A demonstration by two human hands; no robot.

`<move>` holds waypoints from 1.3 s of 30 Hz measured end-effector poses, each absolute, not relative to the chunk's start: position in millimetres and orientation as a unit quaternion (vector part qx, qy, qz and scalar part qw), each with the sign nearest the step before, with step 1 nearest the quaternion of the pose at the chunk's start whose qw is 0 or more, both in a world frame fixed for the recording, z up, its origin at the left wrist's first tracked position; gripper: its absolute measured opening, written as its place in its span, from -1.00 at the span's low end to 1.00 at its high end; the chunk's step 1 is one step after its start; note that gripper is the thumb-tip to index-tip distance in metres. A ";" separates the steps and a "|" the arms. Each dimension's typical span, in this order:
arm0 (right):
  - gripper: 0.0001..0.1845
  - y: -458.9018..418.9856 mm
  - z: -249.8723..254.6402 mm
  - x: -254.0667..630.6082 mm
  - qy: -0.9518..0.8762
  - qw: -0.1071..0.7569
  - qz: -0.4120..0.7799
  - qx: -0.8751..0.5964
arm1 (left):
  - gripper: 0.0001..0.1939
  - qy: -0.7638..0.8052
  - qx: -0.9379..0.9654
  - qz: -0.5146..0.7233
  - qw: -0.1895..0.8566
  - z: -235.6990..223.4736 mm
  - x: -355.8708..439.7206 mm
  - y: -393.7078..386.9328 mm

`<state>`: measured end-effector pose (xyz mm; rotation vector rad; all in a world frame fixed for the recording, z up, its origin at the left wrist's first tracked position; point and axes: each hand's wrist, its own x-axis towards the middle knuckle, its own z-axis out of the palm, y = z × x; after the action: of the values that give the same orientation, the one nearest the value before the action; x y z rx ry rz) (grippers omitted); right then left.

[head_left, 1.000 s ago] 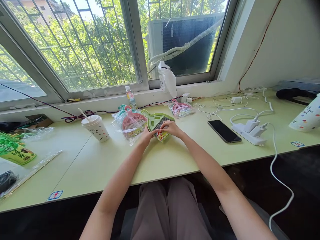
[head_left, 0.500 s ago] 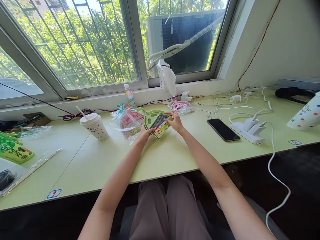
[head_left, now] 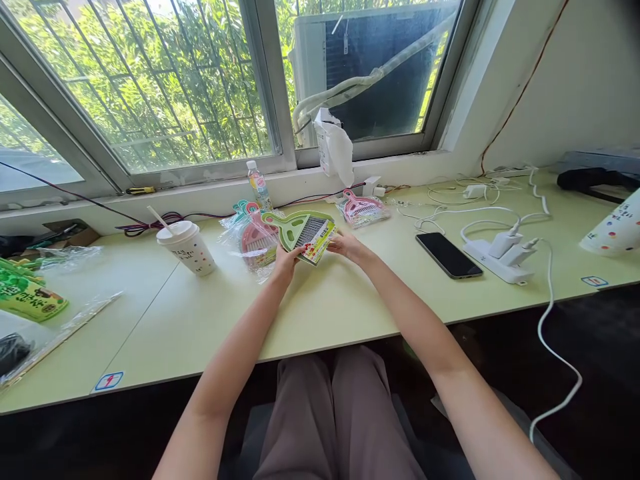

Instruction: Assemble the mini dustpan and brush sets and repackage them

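A small green dustpan and brush set (head_left: 299,231) with a colourful paper label is lifted slightly above the pale green desk (head_left: 320,307). My left hand (head_left: 287,262) pinches its near left corner. My right hand (head_left: 350,246) grips its right edge by the label. Just behind and left lies a pink dustpan set (head_left: 253,240) in clear plastic wrap. Another pink set (head_left: 361,210) in wrap lies further right near the window sill.
A lidded paper cup (head_left: 186,247) with a straw stands at the left. A small bottle (head_left: 259,189) stands by the sill. A black phone (head_left: 449,255), a white power strip (head_left: 499,257) with chargers and trailing cables lie at the right. Plastic bags (head_left: 30,307) sit at far left.
Both hands have lifted the green dustpan set off the desk and moved it slightly away and leftward; my right hand shifted from the label's top to the set's right edge.
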<state>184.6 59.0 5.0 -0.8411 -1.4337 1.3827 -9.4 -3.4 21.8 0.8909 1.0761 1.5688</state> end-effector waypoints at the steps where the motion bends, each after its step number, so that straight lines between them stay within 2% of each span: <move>1: -0.44 55.1 7.4 182.1 -0.571 0.455 0.597 -0.333 | -0.30 0.442 0.368 0.648 0.500 22.0 -9.6 -3.5; 4: -0.41 45.8 13.8 175.4 -0.508 0.479 0.625 -0.349 | -0.33 0.435 0.371 0.642 0.512 22.6 -9.4 -4.2; 13: -0.48 44.6 11.6 172.2 -0.444 0.538 0.576 -0.427 | -0.26 0.426 0.387 0.625 0.527 24.4 -4.5 -10.0; 17: -0.46 41.4 12.9 171.7 -0.448 0.520 0.623 -0.375 | -0.27 0.432 0.381 0.635 0.514 24.3 -6.1 -8.3; 24: -0.69 39.0 13.8 168.4 -0.463 0.480 0.665 -0.336 | -0.26 0.426 0.395 0.633 0.512 22.9 -5.9 -7.6; 26: -0.70 40.3 13.2 167.7 -0.453 0.491 0.662 -0.340 | -0.29 0.427 0.404 0.626 0.512 25.0 -6.0 -7.3; 30: -0.71 43.8 14.3 169.8 -0.439 0.516 0.652 -0.342 | -0.54 0.447 0.440 0.577 0.523 34.8 -13.2 -7.0; 32: -0.70 45.3 16.1 172.6 -0.434 0.531 0.643 -0.342 | -0.49 0.491 0.508 0.535 0.463 39.6 -19.7 -8.8; 36: -0.68 46.2 19.9 178.2 -0.429 0.558 0.620 -0.347 | -0.45 0.613 0.649 0.435 0.117 44.4 -29.3 -15.9; 39: -0.69 45.0 21.6 180.0 -0.421 0.566 0.609 -0.361 | -0.44 0.647 0.666 0.371 -0.021 46.5 -30.8 -19.8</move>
<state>180.0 45.0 21.6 -0.8483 -0.9903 1.4326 -30.8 -19.8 46.5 2.1206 2.0587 1.1816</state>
